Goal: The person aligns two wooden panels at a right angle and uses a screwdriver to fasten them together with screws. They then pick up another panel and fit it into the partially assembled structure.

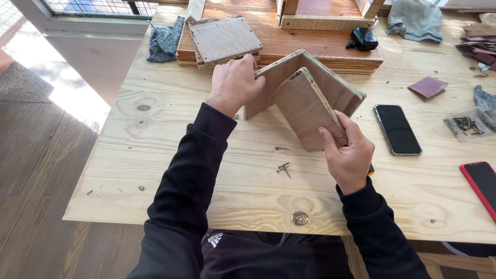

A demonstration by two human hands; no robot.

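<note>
- Nearest to us on the bench point(155, 170), a small cluster of screws point(283, 168) lies loose on the pale plywood, between our two forearms and just short of the boards we hold.
- Our right hand point(349, 152) pinches the near end of the front plywood panel point(309, 111), thumb on its face and fingers wrapped over its edge; the grip is closed on the wood.
- Our left hand point(233, 84) presses over the left end of the rear plywood panel point(330, 85), fingers curled over its top edge, closed on it too.
- The two panels stand on edge and meet at an angle, the front one leaning against the rear one, so together they sit between our hands near the middle of the bench.
- To the right lie a dark phone point(397, 129), a red-cased phone point(483, 186) at the edge of view, a clear bag of screws point(469, 124) and a folded maroon piece point(428, 87), all well apart from our hands.
- Beyond the panels sits a stack of wooden boards point(223, 39), with a blue-grey rag point(165, 40) to its left, a small black object point(364, 38) and a grey cloth point(416, 19) further right.
</note>
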